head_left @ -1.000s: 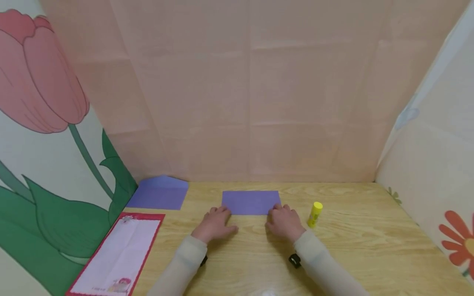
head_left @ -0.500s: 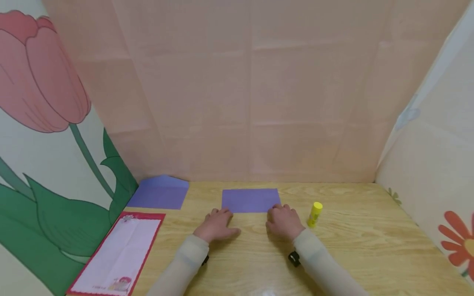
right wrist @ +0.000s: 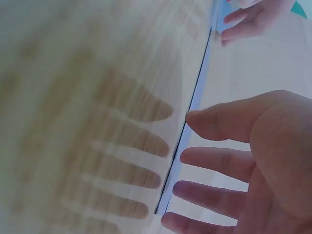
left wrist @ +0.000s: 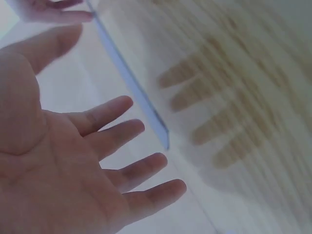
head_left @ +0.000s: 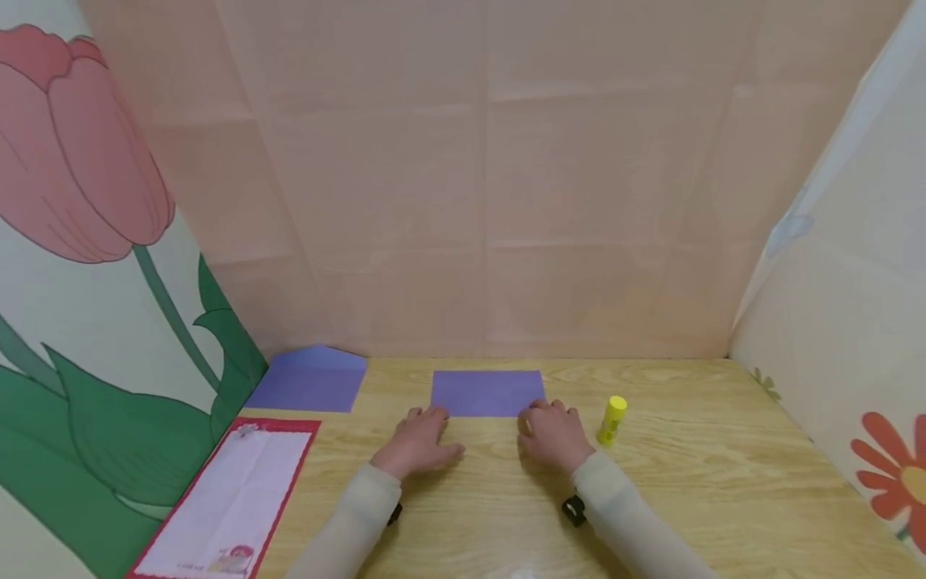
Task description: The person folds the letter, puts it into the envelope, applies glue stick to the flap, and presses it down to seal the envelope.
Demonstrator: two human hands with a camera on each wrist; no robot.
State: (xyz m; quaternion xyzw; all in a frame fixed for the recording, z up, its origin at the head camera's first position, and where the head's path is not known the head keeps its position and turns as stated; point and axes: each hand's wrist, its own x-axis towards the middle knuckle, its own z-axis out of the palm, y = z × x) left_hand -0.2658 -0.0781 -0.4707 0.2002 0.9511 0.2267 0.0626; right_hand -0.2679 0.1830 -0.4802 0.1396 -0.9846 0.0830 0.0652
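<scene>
A flat purple paper rectangle (head_left: 488,390) lies in the middle of the table in the head view. My left hand (head_left: 418,442) is spread at its near left corner, palm down, thumb pointing right. In the left wrist view the left fingers (left wrist: 146,170) are apart, with nothing between them. My right hand (head_left: 555,434) is at the near right corner, fingertips overlapping the paper. From the right wrist, the thumb and fingers (right wrist: 209,200) extend loosely to the paper's thin edge (right wrist: 195,92).
A yellow glue stick (head_left: 612,420) stands upright just right of the right hand. At the back left lies a purple envelope (head_left: 311,390) with its flap up. In front of it is a white sheet (head_left: 235,482) with a red border. A pinkish covering (head_left: 477,201) hangs behind the table.
The purple paper rectangle has slid slightly toward the back of the table. Both hands stay at its near corners, almost in the same pose.
</scene>
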